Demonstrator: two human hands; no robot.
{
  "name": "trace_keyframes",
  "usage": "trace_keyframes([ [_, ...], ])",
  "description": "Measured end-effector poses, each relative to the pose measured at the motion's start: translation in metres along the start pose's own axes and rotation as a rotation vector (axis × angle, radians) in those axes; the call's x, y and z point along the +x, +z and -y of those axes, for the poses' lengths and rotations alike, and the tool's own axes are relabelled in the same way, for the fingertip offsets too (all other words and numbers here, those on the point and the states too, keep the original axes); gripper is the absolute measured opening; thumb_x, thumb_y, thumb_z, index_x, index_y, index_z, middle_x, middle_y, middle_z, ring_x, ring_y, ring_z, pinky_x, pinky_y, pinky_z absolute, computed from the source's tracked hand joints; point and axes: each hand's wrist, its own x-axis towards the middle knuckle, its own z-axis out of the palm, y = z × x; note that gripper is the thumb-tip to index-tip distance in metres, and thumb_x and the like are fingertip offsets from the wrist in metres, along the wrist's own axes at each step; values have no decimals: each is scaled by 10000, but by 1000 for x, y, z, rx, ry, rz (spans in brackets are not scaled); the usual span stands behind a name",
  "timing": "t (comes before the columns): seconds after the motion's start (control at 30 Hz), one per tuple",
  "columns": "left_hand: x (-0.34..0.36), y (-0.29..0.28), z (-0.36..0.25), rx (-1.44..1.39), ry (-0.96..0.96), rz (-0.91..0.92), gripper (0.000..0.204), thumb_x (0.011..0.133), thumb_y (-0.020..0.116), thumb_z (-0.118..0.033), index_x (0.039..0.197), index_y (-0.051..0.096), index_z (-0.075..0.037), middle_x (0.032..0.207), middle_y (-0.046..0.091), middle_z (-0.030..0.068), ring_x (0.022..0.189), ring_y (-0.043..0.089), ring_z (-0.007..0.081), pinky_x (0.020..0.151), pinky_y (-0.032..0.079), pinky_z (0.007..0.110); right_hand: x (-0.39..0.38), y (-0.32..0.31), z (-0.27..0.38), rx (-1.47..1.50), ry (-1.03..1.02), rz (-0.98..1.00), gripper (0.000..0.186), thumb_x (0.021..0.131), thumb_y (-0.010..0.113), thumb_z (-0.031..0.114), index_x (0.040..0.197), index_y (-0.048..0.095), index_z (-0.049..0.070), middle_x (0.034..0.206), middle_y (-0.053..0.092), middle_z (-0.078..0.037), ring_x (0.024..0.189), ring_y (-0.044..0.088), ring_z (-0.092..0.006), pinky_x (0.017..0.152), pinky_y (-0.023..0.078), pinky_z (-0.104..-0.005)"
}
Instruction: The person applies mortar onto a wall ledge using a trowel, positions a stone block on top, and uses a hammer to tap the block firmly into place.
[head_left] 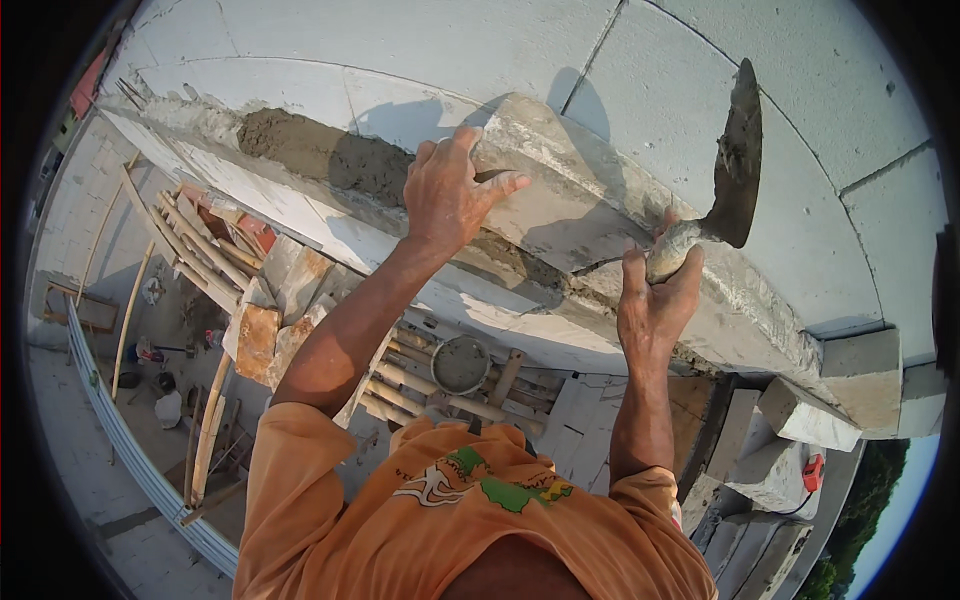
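Observation:
My left hand (450,192) grips the near end of a grey block (562,210) lying along the top of the wall, thumb stretched across its face. Left of that block, wet grey mortar (303,142) runs along the ledge. My right hand (655,295) holds a trowel (735,150) by its mortar-crusted handle, the dark blade pointing up over the pale block wall (800,230). More mortar shows in a narrow strip beneath the block.
Below are a round bucket of grey mix (459,366), bamboo poles (195,240), rough stone pieces (255,340) and long pale pipes (150,460). Stacked blocks (770,455) and a small red tool (812,470) sit at the lower right, beside a drop toward trees.

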Motion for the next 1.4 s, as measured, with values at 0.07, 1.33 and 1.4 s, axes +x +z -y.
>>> trace_keyframes([
  [0.07, -2, 8, 13, 82, 28, -57, 864, 732, 793, -623, 1262, 520, 3, 1009, 608, 168, 937, 551, 306, 804, 504, 476, 2, 4, 4, -161, 3, 36, 427, 921, 667, 81, 1271, 476, -74, 1395, 529, -264, 1312, 526, -316, 1098, 428, -443],
  [1.33, -23, 54, 23, -463, -119, 47, 858, 877, 782, -380, 1453, 318, 52, 1411, 451, 220, 1254, 473, 298, 1085, 359, 396, -135, -235, 17, -152, 550, -561, 216, 764, 666, 69, 956, 591, 6, 797, 586, -32, 695, 545, -102, 630, 472, -286],
  [1.4, -19, 47, 35, -430, -131, 134, 870, 886, 771, -394, 1461, 313, 69, 1425, 440, 231, 1277, 474, 313, 1096, 363, 408, -165, -247, 6, -210, 577, -604, 216, 749, 669, 53, 938, 583, -7, 850, 631, -80, 644, 581, -120, 570, 486, -283],
])
